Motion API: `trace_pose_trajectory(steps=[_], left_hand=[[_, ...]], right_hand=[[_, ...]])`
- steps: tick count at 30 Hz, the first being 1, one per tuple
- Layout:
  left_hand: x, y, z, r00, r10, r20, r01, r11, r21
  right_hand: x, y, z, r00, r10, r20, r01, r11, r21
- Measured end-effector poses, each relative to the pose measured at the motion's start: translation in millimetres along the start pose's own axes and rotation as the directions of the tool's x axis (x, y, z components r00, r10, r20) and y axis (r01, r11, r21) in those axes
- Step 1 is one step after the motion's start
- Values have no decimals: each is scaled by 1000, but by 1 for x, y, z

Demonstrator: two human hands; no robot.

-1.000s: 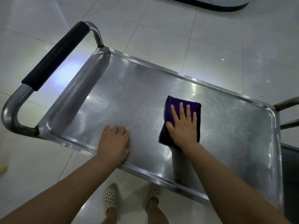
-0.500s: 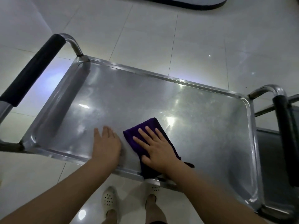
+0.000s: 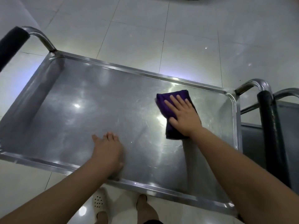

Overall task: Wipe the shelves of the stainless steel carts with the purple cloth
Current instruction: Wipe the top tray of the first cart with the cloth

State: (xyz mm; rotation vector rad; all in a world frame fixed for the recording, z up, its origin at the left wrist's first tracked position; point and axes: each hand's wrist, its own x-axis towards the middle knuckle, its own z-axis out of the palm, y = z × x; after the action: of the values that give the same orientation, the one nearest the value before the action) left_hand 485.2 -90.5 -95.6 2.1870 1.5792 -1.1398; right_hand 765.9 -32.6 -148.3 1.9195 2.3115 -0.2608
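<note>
The stainless steel cart's top shelf (image 3: 90, 110) fills the middle of the head view, shiny and scratched, with a raised rim. A folded purple cloth (image 3: 163, 102) lies on the shelf's right part, near the far rim. My right hand (image 3: 182, 115) presses flat on the cloth with straight fingers. My left hand (image 3: 108, 149) rests flat on the bare metal close to the near rim, fingers straight and together.
A black-gripped push handle (image 3: 11, 42) rises at the cart's left end, another (image 3: 268, 120) at its right end. A second cart's shelf (image 3: 289, 136) stands just beyond on the right. White tiled floor (image 3: 186, 38) surrounds the cart; my feet in white clogs (image 3: 99, 202) show below.
My right hand has slid the cloth from the near rim beside my left hand out to the right and toward the far rim. My left hand stayed resting by the near rim.
</note>
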Motion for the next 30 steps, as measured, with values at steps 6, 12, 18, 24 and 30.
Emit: trace_pose_trajectory(steps=[6,12,18,24,30], left_hand=[[5,3,4,1000,-18,18,18,1000,-1],[4,3,8,999,-15,-43,17,999,42],[3,0,1,1000,2,-11,-1,998,60],[-2,2,-3,999,-7,32,5,999,52],[-2,-4,5,999,2,-47,0,999,35]], right_hand=[[-13,74,-1,949,316,-9,-313,943,116],[-54,21,14,907,422,0,-420,904,82],[-104,-79,32,986,160,49,-164,982,92],[-137,-104,41,989,-123,84,118,991,60],[-118,-42,30,994,-76,84,70,995,68]])
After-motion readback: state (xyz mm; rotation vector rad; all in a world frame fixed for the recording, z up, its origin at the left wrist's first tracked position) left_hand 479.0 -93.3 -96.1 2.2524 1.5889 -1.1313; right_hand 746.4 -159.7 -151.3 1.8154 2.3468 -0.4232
